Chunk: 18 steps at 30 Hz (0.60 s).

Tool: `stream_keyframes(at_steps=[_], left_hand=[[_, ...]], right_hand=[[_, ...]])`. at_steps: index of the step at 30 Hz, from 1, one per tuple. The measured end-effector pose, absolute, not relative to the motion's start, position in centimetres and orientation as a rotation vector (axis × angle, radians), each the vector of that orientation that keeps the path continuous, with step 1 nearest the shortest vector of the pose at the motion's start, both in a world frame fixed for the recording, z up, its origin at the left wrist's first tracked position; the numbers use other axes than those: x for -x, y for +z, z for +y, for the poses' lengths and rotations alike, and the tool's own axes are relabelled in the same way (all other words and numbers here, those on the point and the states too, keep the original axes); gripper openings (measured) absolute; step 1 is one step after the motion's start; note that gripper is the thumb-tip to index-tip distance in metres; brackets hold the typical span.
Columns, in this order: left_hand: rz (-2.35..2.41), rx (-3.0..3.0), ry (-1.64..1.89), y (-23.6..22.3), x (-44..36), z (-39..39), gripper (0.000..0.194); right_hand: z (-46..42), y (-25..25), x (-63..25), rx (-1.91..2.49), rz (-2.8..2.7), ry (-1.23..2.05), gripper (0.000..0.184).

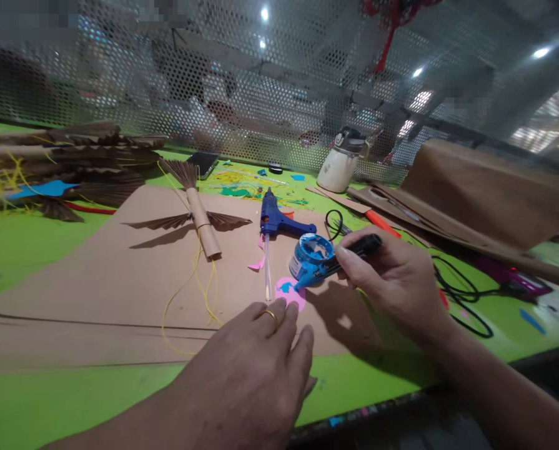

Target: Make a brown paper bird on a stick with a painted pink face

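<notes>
My right hand (396, 284) is closed around a black marker pen (358, 251) whose front end is thick with blue paint. That painted tip reaches a small pink paper circle (299, 301), where a blue patch of paint shows. The fingertips of my left hand (265, 350) lie flat at the circle's near edge, with a gold ring on one finger. Right behind the pen stands an open jar of blue paint (300, 259), its rim smeared. A blue glue gun (279, 219) with a clear glue stick (268, 269) rests beside the jar on brown paper (120, 281).
A bird-like brown paper figure (202, 219) with yellow strings lies at left, near more pleated paper pieces (110, 181). Behind are a phone (203, 165), a white flask (338, 165) and a perforated screen (260, 94). At right are black cable (466, 312) and cardboard (489, 194).
</notes>
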<state>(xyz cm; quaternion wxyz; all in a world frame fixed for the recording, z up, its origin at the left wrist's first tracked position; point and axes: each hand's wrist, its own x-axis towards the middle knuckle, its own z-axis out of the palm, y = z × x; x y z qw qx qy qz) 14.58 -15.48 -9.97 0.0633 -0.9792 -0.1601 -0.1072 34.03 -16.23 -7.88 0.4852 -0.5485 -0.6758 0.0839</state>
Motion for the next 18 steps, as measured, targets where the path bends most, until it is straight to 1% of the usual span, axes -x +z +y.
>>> stream_keyframes(at_steps=[6,11,18], left_hand=[[-0.496,3.000,-0.378,-10.1,-14.5,-15.5,0.032],[-0.489,2.996,-0.409,-10.7,-14.6,-15.2,0.034],[-0.461,2.939,-0.379,-10.4,-14.7,-15.3,0.033]], right_hand=[[-16.3,-7.8,-34.2,1.353,-1.664,0.220,0.011],[-16.4,-8.2,-34.7,1.371,-1.584,0.279,0.012],[-17.6,-8.8,-34.8,1.423,-1.534,0.173,0.010]])
